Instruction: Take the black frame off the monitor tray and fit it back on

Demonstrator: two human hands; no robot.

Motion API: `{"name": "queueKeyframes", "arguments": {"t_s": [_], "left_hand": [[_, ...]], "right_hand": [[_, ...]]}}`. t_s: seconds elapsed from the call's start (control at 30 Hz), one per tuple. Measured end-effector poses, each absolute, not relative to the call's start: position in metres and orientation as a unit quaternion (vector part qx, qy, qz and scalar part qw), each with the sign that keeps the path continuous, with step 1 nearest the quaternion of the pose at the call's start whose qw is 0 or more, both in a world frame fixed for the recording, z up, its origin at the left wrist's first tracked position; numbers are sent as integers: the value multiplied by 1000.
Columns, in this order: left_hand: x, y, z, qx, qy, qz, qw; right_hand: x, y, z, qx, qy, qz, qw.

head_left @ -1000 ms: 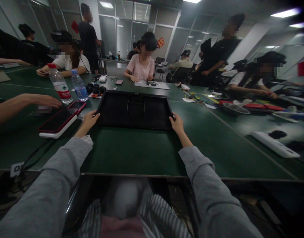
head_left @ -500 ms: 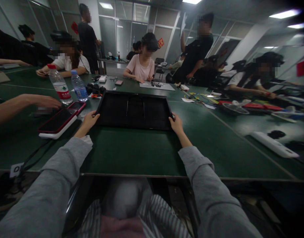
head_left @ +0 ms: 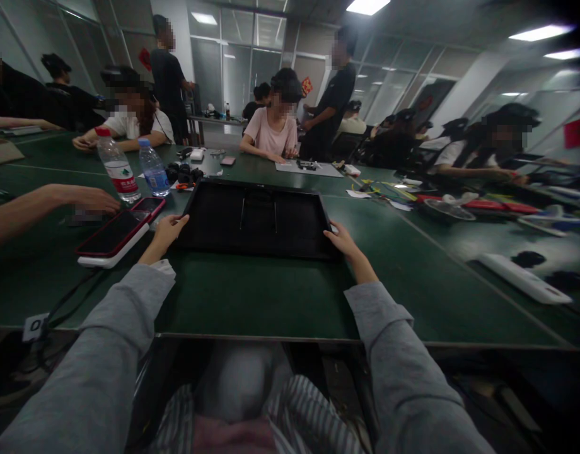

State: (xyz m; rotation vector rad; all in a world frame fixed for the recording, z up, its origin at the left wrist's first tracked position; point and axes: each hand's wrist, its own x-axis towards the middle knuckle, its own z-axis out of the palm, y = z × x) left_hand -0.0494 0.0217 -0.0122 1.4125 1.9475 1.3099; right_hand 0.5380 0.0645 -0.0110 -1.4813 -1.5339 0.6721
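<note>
A wide black rectangular panel [head_left: 214,230] with a raised rim lies before me, and a thin U-shaped bracket [head_left: 258,211] shows at its upper middle. I cannot tell what kind of item it is. My left hand [head_left: 168,233] is closed on its left edge, thumb on top. At the right edge, my right hand [head_left: 342,241] grips the rim, with its thumb on the near side. The fingers underneath are partly hidden. Left of my left hand, a red-edged phone [head_left: 113,232] rests on a white power strip [head_left: 115,252].
Beyond the phone stand a red-capped bottle [head_left: 120,170] and a blue-capped bottle [head_left: 154,169]. A co-worker's hand [head_left: 89,200] reaches in from the left. Another white power strip [head_left: 524,277] lies on the green table [head_left: 252,302] at right. Several people sit across.
The panel's near edge has come slightly toward me and its right side has shifted right, my right hand with it. A standing person in the background has moved left.
</note>
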Motion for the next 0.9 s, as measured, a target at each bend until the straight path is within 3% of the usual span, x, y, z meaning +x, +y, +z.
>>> {"name": "queueKeyframes", "arguments": {"t_s": [0.13,0.33,0.53,0.9], "left_hand": [[-52,20,-9,527,720,426,149],[-46,11,-3,539,725,408,131],[-42,9,0,536,718,423,134],[-47,11,-6,514,681,487,187]], "right_hand": [[538,60,-6,-591,-592,334,434],[526,65,-9,-574,-521,383,503],[528,63,-2,-556,-508,377,539],[582,50,-5,-634,-441,137,620]]}}
